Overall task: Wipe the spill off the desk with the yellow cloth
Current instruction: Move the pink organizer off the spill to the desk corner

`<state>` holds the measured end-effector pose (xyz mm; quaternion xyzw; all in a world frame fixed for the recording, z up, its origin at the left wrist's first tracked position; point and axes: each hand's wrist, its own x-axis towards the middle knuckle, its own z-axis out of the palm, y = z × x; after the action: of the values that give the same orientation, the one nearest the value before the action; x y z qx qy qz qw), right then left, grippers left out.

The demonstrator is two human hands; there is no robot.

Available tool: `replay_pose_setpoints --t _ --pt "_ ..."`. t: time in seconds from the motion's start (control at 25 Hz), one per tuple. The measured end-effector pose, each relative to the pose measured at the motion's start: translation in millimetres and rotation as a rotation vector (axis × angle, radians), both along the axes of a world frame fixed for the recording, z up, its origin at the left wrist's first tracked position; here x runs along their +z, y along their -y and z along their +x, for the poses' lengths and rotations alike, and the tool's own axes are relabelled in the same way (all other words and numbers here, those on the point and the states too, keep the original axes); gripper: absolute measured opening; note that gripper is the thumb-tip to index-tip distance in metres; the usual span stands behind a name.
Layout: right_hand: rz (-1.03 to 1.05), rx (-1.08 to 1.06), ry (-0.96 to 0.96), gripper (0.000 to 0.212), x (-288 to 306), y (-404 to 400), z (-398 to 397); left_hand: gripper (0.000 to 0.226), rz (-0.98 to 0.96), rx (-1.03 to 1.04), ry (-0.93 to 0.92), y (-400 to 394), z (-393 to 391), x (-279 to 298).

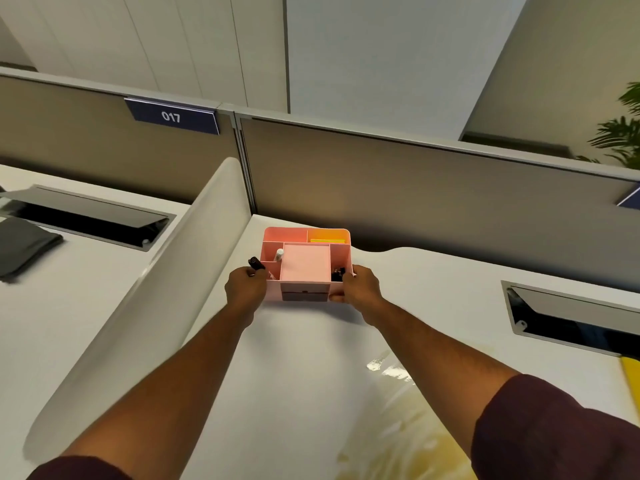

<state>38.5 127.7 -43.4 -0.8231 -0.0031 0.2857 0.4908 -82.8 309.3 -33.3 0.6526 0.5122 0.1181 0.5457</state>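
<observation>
A pink desk organizer (304, 263) sits on the white desk (311, 358) near its far left corner. My left hand (246, 287) grips its left side and my right hand (358, 285) grips its right side. A yellowish wet spill (408, 410) spreads over the desk near the front, under my right forearm. At the right edge of the view a strip of the yellow cloth (631, 374) shows; the rest of it is cut off.
A curved white divider (194, 258) stands left of the organizer, and a brown partition panel (415, 188) runs along the back. An open cable hatch (571, 317) lies at the right. The neighbouring desk has another hatch (90, 216) and a dark object (24, 247).
</observation>
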Motion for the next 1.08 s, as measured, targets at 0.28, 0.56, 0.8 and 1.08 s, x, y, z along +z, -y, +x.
replay_pose_setpoints --t 0.28,0.56,0.8,1.08 --pt "-0.089 0.038 -0.051 0.058 25 33 -5 0.057 -0.065 -0.044 -0.098 40 -15 2" --pt "-0.092 0.021 0.042 0.059 64 118 -35 0.045 0.229 -0.442 -0.096 115 -27 58" --pt "-0.104 0.018 0.173 0.057 91 205 -71 0.055 0.332 -0.599 -0.091 199 -45 91" --pt "-0.047 -0.119 0.114 0.036 88 321 -108 0.051 0.334 -0.815 -0.129 306 -66 81"
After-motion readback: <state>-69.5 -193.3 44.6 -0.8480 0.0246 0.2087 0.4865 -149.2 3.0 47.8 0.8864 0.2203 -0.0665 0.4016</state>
